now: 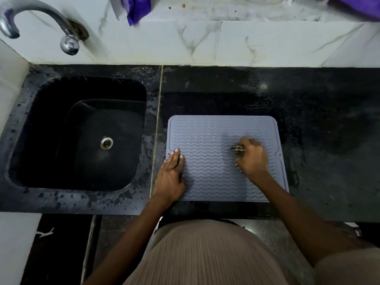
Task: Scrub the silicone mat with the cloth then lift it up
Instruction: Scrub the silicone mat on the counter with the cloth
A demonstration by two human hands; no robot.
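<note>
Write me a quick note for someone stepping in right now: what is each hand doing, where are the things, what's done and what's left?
Left hand: fingers flat, pressing the silicone mat's left edge to steady it.
Right hand: grip closed on the bunched striped cloth, pressed on the mat's right half.
Mat lies flat on the wet black counter, right of the sink.
Done: scrubbing appears under way.
Left: finish scrubbing, then lift the mat.

- The black stone desk (pixel 318 124) is wet in patches.
- A grey ridged mat (pixel 211 145) lies flat on it near the front edge.
- A black sink (pixel 39 128) is set into its left part.
</note>
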